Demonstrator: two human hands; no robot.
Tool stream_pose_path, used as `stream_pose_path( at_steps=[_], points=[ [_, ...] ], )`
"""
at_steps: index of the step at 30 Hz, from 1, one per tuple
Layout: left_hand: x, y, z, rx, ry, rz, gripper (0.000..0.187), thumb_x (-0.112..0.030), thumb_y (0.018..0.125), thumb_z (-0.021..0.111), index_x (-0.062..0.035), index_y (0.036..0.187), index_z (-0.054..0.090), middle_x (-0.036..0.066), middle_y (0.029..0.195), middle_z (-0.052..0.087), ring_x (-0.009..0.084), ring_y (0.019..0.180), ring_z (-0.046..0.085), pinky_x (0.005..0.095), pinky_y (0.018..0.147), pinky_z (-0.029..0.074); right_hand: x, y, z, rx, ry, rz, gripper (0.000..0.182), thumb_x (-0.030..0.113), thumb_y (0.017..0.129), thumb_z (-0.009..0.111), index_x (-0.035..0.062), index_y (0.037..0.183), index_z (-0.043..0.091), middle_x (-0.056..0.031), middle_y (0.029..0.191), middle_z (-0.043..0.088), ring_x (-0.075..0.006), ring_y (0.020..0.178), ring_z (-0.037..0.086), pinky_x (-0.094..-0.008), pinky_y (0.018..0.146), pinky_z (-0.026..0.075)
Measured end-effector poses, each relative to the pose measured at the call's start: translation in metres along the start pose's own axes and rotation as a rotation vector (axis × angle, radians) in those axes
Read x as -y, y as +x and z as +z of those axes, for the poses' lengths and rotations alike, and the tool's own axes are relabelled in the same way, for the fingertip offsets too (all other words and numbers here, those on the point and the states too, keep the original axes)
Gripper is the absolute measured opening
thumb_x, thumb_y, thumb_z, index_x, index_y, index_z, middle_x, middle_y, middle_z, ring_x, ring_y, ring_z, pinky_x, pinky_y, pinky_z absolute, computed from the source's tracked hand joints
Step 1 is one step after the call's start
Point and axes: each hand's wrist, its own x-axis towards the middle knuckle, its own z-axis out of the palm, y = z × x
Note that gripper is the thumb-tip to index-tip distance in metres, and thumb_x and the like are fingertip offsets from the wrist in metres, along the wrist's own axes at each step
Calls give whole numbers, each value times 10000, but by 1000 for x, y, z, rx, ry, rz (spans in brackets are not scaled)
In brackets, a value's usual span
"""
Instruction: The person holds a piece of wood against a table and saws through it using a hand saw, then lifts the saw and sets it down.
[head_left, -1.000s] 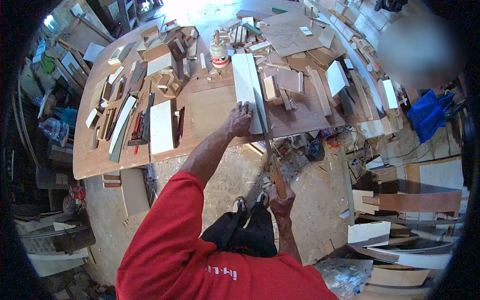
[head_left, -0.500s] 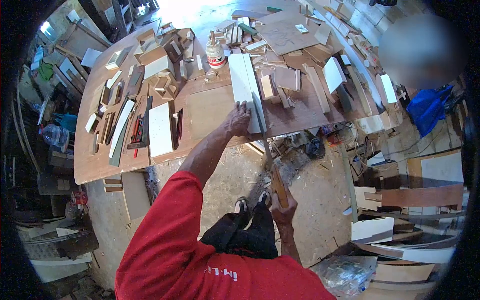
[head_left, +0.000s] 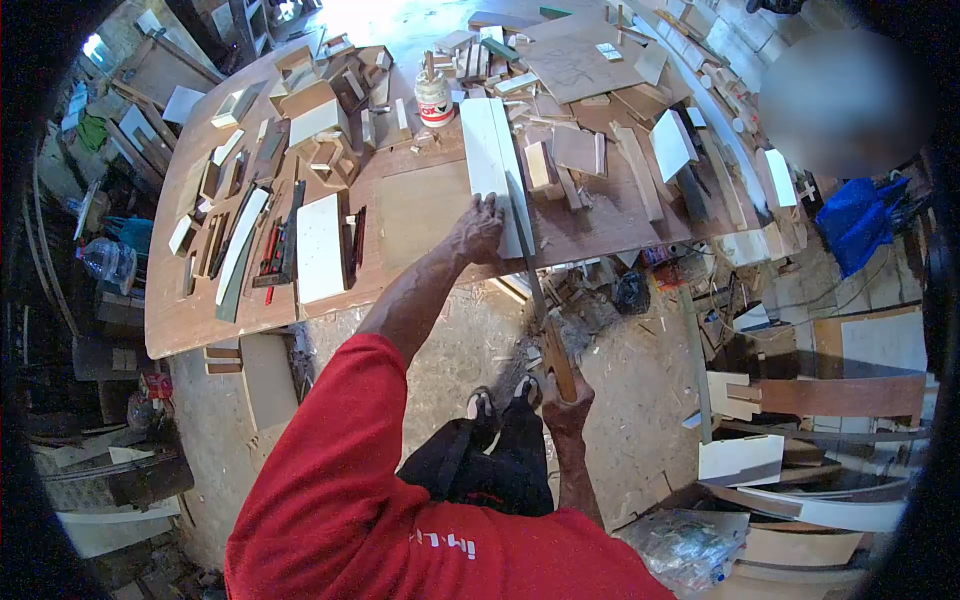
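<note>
At table edge, left hand pins board, right hand grips saw

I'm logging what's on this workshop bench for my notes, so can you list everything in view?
board: one, pale, lying lengthways on the bench, near end at the front edge, under the left hand
saw: one, dark blade, wooden handle, blade along the board's right edge, handle below the bench edge
bench: one, brown, across the upper half of the view
glue tub: one, white with a red label, far end of the board
white panel: one, white, left of the board
wood offcuts: many, brown and pale, right half of the bench
water bottle: one, clear, floor at left
blue bag: one, blue, far right
left hand: pressed flat on the board
right hand: closed around the saw handle
</note>
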Motion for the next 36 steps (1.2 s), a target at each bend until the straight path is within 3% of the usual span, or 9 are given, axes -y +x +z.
stream_pose_path(
  at_steps=[5, 9, 13, 14, 17, 21, 25, 27, 36],
  points=[
    [10, 7, 11, 2, 90, 4, 992, -458, 599, 814, 143, 1288, 428, 309, 1410, 371, 414, 1401, 225, 513, 1163, 158, -17, -12, 0, -85, -16, -183, 470, 81, 810, 572, -21, 1267, 550, -196, 804, 658, -251, 635, 651, -352, 592, 510],
    [9, 9, 21, -11, 26, 61, 951, -400, 644, 784, 136, 1322, 388, 346, 1411, 332, 434, 1388, 242, 507, 1162, 181, -14, 22, 6, 132, -57, 15, 481, 85, 803, 583, -52, 1263, 543, -234, 904, 672, -226, 765, 680, -309, 669, 515],
    [10, 3, 7, -44, -122, -19, 898, -324, 670, 775, 142, 1325, 374, 386, 1391, 321, 458, 1380, 241, 518, 1157, 197, -8, -16, 7, -114, 132, -160, 348, 66, 827, 558, -65, 1149, 583, -182, 896, 671, -244, 797, 666, -341, 715, 519],
    [13, 14, 22, -2, -11, -18, 1048, -438, 597, 835, 84, 1370, 356, 323, 1467, 245, 502, 1371, 207, 501, 1156, 207, -11, -12, 4, -134, 11, -164, 326, 69, 825, 561, -81, 1114, 583, -170, 848, 658, -239, 738, 644, -344, 681, 511],
    [9, 13, 16, -28, -85, -107, 1022, -431, 605, 829, 81, 1362, 372, 331, 1454, 262, 500, 1363, 228, 502, 1154, 207, -10, 17, 2, 31, -99, -8, 347, 52, 822, 566, -96, 1136, 576, -179, 863, 661, -230, 757, 644, -334, 688, 511],
    [2, 3, -21, 101, -26, 6, 929, -331, 692, 786, 145, 1348, 332, 384, 1427, 262, 497, 1378, 200, 511, 1155, 197, -13, 23, 6, 18, 46, -54, 375, 48, 830, 573, -90, 1179, 566, -147, 871, 659, -194, 768, 631, -316, 693, 506],
    [5, 3, -15, 52, -130, -87, 941, -341, 680, 792, 135, 1353, 338, 378, 1433, 261, 475, 1388, 198, 504, 1161, 180, -13, 10, -1, 0, -3, -124, 433, 46, 833, 573, -76, 1246, 542, -137, 912, 668, -188, 801, 638, -305, 729, 508],
    [5, 7, -14, 104, 13, -4, 954, -360, 668, 795, 128, 1354, 346, 367, 1437, 267, 451, 1393, 210, 500, 1164, 174, -7, -4, -13, 22, 34, 29, 476, 50, 833, 575, -61, 1292, 519, -145, 946, 676, -184, 832, 644, -297, 758, 507],
    [6, 9, -4, 34, 44, -2, 946, -383, 643, 787, 131, 1327, 383, 332, 1414, 342, 438, 1379, 254, 538, 1153, 183, -16, 19, -3, 103, -37, 43, 427, 48, 826, 558, -66, 1238, 555, -168, 977, 679, -203, 874, 660, -323, 763, 518]
  ],
)
